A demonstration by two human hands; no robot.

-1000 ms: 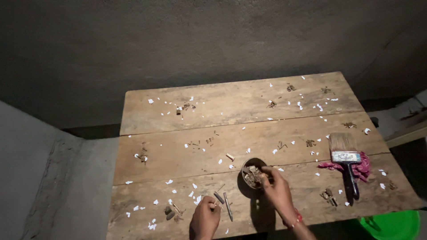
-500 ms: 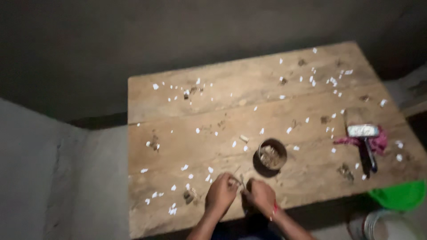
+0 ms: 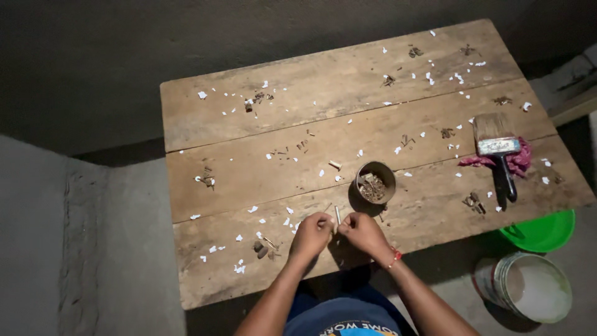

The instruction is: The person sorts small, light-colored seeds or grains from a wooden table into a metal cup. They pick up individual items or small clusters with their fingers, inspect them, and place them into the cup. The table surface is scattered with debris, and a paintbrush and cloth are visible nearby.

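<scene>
I have both hands low over the near plank of the rough wooden plank counter point(image 3: 249, 180), close together and almost touching. The left hand point(image 3: 313, 233) and the right hand point(image 3: 362, 233) are each curled with fingertips pinched, and between them stands a small pale stick-shaped piece point(image 3: 337, 216), upright or nearly so; I judge both hands are pinching it or something thin at its foot, though it is too small for me to tell what exactly each one grips. It looks very light, thin and probably brittle, so I would hold it with fingertips only, near its ends, and press gently. Just beyond the hands sits one small round brown bowl point(image 3: 375, 182) holding brownish bits. To the right lies one flat paintbrush with a dark handle point(image 3: 497, 149), resting on one crumpled pink cloth point(image 3: 516, 163). Scattered white flakes point(image 3: 273, 218) and small brown scraps point(image 3: 261, 250) cover the counter, too many to count reliably. Beside the counter's right end, on the floor, I count two containers: one bright green plastic basin point(image 3: 547, 231) and one white bucket with pale liquid point(image 3: 528, 287). A red band point(image 3: 395, 255) circles my right wrist.
</scene>
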